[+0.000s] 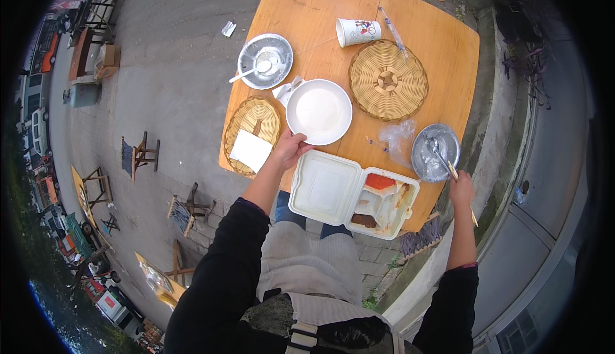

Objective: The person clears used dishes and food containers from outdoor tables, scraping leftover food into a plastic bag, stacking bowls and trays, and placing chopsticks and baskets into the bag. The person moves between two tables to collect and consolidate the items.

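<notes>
My left hand [291, 150] grips the near rim of a white round plate [319, 109], thumb on top. The plate's inside looks bare. At the table's right side, my right hand [461, 191] holds wooden chopsticks [474, 216]. Their upper ends reach over the rim of a metal bowl [423, 141] with a spoon [433, 146] and white residue in it. Between my hands lies an opened foam clamshell box [325, 188]. Red sauce [379, 181] and dark brown food [363, 220] sit in its compartments.
On the wooden table [312, 13] are a tipped paper cup [363, 32], a woven round mat [370, 82], clear plastic film [399, 140], and another metal bowl [247, 55] with a white spoon [242, 75]. White paper [251, 150] rests on a wicker basket [235, 118]. Folding stools [139, 154] stand leftward.
</notes>
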Motion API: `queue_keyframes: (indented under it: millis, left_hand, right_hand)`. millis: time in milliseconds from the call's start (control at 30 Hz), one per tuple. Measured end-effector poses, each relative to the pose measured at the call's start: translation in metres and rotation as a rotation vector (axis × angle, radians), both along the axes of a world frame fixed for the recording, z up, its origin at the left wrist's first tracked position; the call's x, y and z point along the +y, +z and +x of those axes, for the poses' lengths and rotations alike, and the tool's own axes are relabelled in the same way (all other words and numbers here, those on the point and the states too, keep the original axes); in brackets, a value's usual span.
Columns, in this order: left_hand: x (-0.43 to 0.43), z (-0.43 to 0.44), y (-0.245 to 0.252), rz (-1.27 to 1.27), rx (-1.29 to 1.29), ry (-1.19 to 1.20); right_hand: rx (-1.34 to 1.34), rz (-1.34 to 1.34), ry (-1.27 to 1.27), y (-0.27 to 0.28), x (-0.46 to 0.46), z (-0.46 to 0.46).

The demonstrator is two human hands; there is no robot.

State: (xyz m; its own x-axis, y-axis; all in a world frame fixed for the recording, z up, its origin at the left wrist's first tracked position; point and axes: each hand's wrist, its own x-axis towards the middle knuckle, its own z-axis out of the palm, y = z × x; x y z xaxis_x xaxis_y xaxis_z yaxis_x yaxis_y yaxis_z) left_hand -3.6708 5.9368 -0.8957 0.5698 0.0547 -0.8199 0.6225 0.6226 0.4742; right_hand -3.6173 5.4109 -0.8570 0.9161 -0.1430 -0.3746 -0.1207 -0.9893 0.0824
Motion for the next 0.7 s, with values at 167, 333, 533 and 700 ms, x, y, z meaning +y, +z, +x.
queue_keyframes:
  millis: [167, 333, 533, 700]
  left_hand:
    - [0.005, -0.024, 0.042, -0.034, -0.046, 0.047]
    - [0.016, -0.071, 0.096, -0.039, -0.097, 0.182]
    - [0.060, -0.158, 0.136, 0.034, -0.112, 0.216]
    - [0.115, -0.225, 0.151, 0.098, -0.028, 0.220]
  right_hand:
    - [-0.220, 0.205, 0.000, 0.044, 0.031, 0.000]
    - [-0.286, 0.792, -0.190, 0.089, 0.096, -0.009]
    - [-0.297, 0.924, 0.113, 0.093, 0.168, -0.072]
    - [-0.285, 0.904, 0.029, 0.079, 0.217, -0.130]
